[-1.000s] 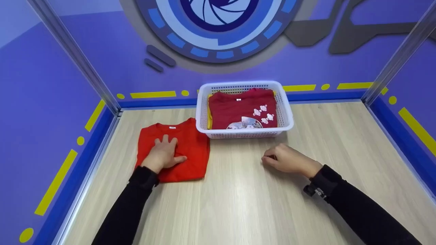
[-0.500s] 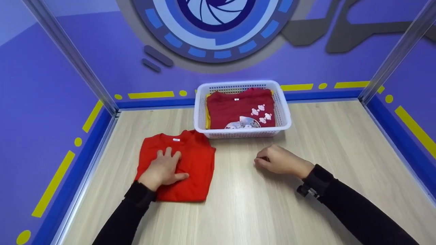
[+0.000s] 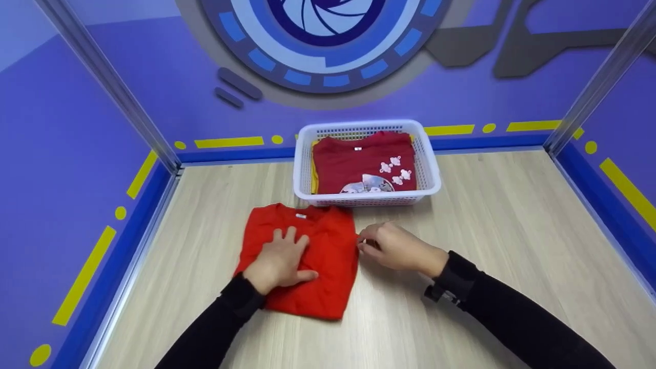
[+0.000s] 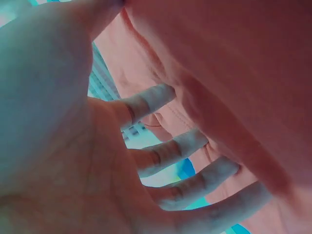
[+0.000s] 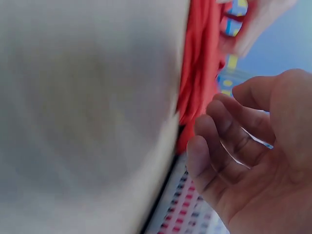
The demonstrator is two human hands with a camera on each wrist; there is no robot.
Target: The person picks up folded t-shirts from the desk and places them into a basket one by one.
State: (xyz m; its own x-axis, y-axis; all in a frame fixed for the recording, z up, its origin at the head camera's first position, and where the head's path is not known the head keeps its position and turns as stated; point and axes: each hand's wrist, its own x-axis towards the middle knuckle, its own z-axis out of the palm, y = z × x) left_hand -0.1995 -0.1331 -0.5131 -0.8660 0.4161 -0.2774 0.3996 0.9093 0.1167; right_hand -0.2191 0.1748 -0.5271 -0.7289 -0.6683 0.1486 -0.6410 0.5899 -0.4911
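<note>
A folded red T-shirt [image 3: 330, 251] lies on the wooden tabletop, its collar label toward the back wall. My left hand [image 3: 279, 261] rests on it with fingers spread; in the left wrist view the fingertips touch the red cloth [image 4: 243, 83]. My right hand [image 3: 400, 248] is at the shirt's right edge. In the right wrist view its fingers [image 5: 207, 146] are loosely bent, with a gap to the thumb and no cloth between them. Whether they touch the shirt's edge I cannot tell.
A white perforated basket [image 3: 369, 198] stands against the back wall, just behind the red shirt. It holds a folded dark red T-shirt [image 3: 338, 166] with a light print, over something yellow [image 3: 314, 177]. Purple panels [image 3: 66, 154] enclose the tabletop [image 3: 492, 205] at left, back and right.
With my left hand on it, the red T-shirt has slid toward me and to the right, away from beside the basket to in front of it. My right hand has moved left to its edge.
</note>
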